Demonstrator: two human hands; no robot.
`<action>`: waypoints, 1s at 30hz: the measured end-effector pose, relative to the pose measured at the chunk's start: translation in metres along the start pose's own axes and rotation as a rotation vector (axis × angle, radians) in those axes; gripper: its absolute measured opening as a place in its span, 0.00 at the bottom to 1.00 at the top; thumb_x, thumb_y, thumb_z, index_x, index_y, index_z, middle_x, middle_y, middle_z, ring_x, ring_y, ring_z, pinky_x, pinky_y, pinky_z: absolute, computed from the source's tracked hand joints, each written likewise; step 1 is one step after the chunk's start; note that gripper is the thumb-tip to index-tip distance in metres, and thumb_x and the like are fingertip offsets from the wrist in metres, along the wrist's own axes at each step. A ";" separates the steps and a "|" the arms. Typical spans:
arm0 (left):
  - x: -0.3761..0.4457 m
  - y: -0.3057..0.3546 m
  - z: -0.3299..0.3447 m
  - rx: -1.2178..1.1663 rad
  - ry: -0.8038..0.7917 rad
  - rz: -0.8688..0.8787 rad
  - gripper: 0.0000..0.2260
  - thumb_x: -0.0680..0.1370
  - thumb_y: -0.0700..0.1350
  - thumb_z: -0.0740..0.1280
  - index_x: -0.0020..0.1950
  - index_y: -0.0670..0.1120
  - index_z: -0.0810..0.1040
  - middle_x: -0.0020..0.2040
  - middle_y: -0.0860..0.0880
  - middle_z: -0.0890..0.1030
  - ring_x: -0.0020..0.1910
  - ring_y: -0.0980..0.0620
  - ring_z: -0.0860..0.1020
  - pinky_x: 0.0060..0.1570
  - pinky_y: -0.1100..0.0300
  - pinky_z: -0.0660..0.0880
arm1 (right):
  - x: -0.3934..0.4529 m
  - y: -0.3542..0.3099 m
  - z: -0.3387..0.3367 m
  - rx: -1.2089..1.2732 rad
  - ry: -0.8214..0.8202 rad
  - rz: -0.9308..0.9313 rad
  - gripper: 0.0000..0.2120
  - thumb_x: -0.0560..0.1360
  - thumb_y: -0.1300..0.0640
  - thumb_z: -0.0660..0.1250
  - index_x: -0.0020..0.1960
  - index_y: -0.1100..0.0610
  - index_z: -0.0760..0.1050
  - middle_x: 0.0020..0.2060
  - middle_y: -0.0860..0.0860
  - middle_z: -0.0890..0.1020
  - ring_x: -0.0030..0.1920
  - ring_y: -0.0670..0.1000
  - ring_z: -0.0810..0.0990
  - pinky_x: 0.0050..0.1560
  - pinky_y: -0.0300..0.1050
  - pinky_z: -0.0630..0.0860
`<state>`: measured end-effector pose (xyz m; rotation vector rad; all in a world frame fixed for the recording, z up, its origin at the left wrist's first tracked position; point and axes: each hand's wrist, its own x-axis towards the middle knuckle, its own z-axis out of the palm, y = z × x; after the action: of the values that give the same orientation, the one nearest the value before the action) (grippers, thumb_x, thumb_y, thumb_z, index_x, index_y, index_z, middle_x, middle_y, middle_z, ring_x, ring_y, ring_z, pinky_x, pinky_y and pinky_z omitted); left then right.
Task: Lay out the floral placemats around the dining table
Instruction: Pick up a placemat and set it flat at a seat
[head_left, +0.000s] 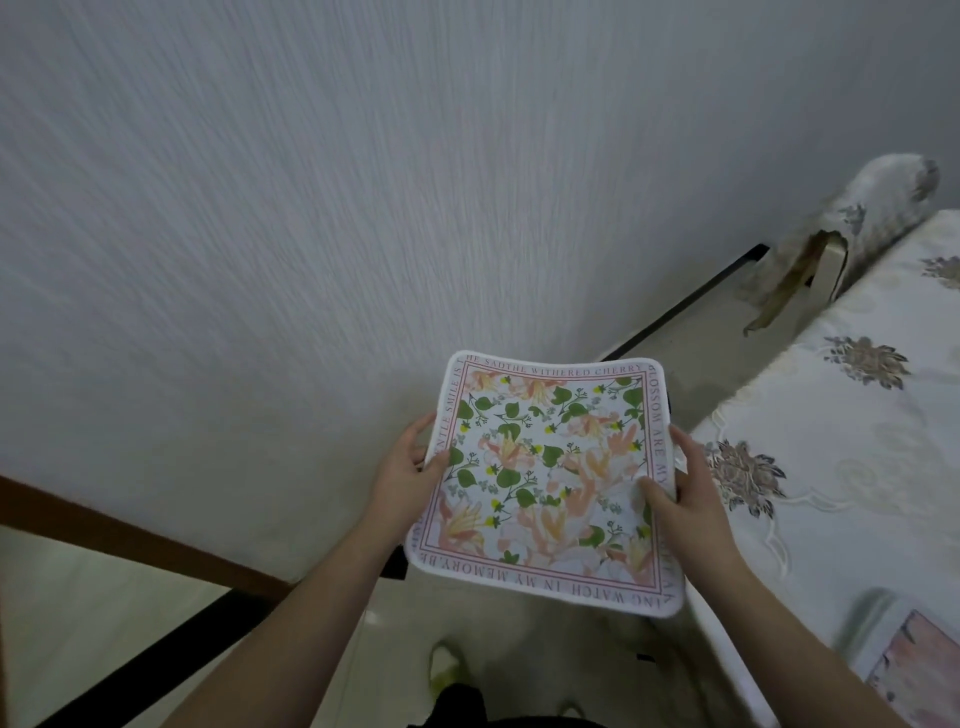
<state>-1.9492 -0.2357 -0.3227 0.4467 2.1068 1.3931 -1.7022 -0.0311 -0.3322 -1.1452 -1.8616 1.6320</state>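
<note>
Two bare hands hold one floral placemat (545, 480) flat in the air, print side up, above the floor and just left of the dining table (841, 467). The left hand (405, 475) grips the mat's left edge, thumb on top at the border and fingers curled underneath. The right hand (680, 483) grips the right edge the same way, thumb pressed on the printed face, fingers wrapped around the rim. The mat is square with rounded corners, white trim, a pink lettered border, and pink-orange flowers with green leaves. It sags slightly between the two grips. The table is covered by a cream tablecloth (857, 540) with grey-brown flower motifs. At the table's near edge lies what appears to be a second placemat (904, 670), blurred and cut off by the frame. A chair (852, 228) with a patterned cover stands at the table's far end, near the textured grey wall (363, 208).
</note>
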 end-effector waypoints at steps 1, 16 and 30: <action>0.010 0.002 -0.001 0.003 -0.006 0.010 0.24 0.78 0.47 0.71 0.72 0.59 0.69 0.46 0.52 0.86 0.40 0.51 0.86 0.37 0.49 0.84 | 0.006 -0.002 0.003 0.004 0.013 -0.007 0.29 0.79 0.60 0.65 0.68 0.31 0.61 0.48 0.45 0.86 0.40 0.49 0.87 0.32 0.39 0.81; 0.185 0.028 -0.041 -0.021 -0.248 0.045 0.25 0.79 0.48 0.69 0.73 0.62 0.65 0.46 0.54 0.86 0.39 0.51 0.86 0.30 0.59 0.81 | 0.107 -0.045 0.080 -0.109 0.210 0.010 0.32 0.78 0.54 0.67 0.73 0.31 0.58 0.57 0.39 0.82 0.49 0.45 0.85 0.43 0.52 0.84; 0.289 0.073 0.048 0.050 -0.552 0.150 0.26 0.79 0.45 0.69 0.73 0.63 0.66 0.48 0.50 0.87 0.42 0.47 0.86 0.40 0.46 0.84 | 0.143 -0.028 0.044 -0.064 0.505 0.135 0.33 0.79 0.57 0.65 0.76 0.37 0.54 0.62 0.43 0.79 0.54 0.46 0.83 0.48 0.52 0.83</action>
<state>-2.1483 -0.0096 -0.3490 0.9098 1.6809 1.1294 -1.8262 0.0552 -0.3452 -1.5666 -1.5419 1.2006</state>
